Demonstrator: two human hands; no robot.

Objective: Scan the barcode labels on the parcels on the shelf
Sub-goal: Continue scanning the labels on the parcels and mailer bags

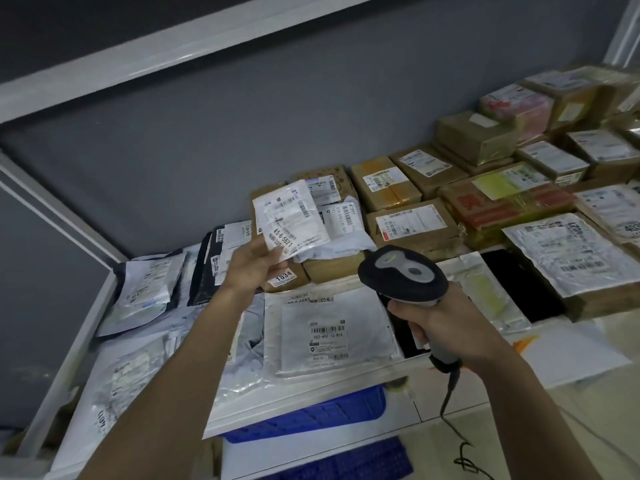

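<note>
Small white parcel (292, 216) pinched between left hand (254, 263) fingers (277, 252), lifted.

Raised white parcel (290, 216) label reads "45-6-5621"; flat white mailer (332, 332) label "502-602-12-815"; brown box (286, 277) sticker "1834".

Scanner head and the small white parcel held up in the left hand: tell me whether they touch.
Apart. The head view shows the scanner in the right hand, with shelf parcels visible between it and the small white parcel pinched by the left hand.
</note>
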